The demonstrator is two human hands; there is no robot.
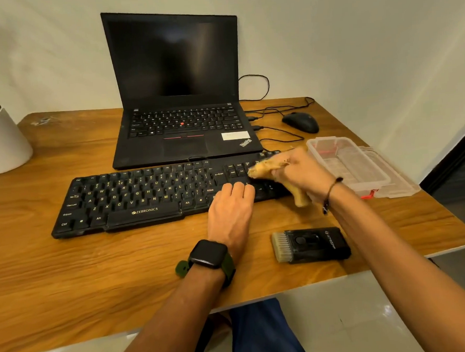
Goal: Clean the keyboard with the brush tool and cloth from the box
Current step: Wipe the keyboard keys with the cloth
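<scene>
Your left hand point(231, 203) lies flat on the right part of the keyboard point(145, 194), fingers straight, holding nothing. Your right hand point(296, 172) is curled around the yellow cloth point(263, 168), pressing it on the keys at the keyboard's right end. The brush point(310, 244) lies on the bench point(95, 265) near your right arm. The clear box point(361, 165) sits open just beside the right hand.

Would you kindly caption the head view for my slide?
Right hand wipes black Zebronics keyboard with yellow cloth; left hand steadies it.
</scene>
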